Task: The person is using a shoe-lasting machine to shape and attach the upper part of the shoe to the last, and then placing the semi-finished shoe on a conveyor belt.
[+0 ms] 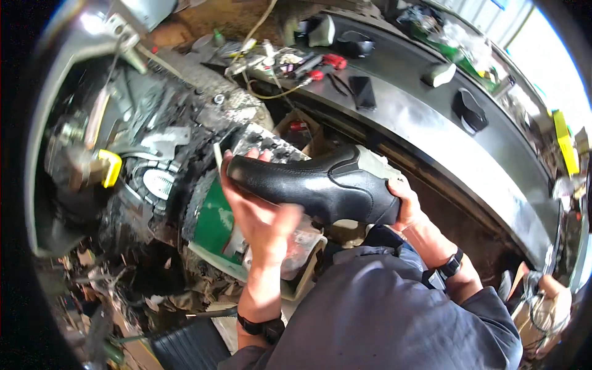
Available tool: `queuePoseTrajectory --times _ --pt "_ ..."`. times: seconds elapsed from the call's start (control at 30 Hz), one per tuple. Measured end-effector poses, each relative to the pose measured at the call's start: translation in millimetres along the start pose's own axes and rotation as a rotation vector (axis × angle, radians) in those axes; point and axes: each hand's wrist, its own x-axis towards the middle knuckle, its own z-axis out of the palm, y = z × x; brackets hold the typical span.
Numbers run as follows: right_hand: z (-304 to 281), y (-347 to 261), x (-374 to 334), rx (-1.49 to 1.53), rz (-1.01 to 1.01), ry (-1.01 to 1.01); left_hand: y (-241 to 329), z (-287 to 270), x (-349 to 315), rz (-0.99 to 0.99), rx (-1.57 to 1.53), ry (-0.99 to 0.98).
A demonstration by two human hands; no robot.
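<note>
A black leather boot point(302, 182) lies across both my hands, its toe to the left and its heel to the right. Out of its upper opening shows a pale form point(375, 164), perhaps a last. My left hand point(256, 216) cups the toe end, fingertips showing beyond it and the thumb raised, blurred and away from the leather. At the other end my right hand point(405, 203) is closed round the heel, its thumb near the pale form. The boot's underside is mostly hidden from view.
Just left stands a grimy machine point(157, 179) with a yellow bracket point(110, 168). A long metal bench point(425, 126) curves along the right, bearing a phone point(362, 92), red-handled tools point(333, 61) and dark and pale shoe pieces point(470, 111). Scraps litter the lower left.
</note>
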Motion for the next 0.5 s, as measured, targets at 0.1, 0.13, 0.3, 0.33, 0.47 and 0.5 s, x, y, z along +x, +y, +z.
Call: queuePoseTrajectory --times 0.1,0.13,0.3,0.33,0.47,0.5 --pt "-7 -22 -10 -0.024 -0.111 -0.006 -15 40 -4 0.090 0.317 -0.059" --pt "-15 -30 -14 -0.037 -0.138 -0.007 -17 55 -2 0.065 0.408 -0.082" --pt "-74 -67 -29 0.046 -0.133 0.108 -40 119 7 0.006 0.472 -0.345" --pt "-88 -75 -32 0.061 -0.145 0.121 -47 132 10 0.028 0.484 -0.395" --pt "-132 -116 -44 0.161 -0.148 0.196 -87 186 22 0.045 0.442 -0.520" --pt "-141 -127 -46 0.168 -0.148 0.210 -97 198 23 0.019 0.429 -0.525"
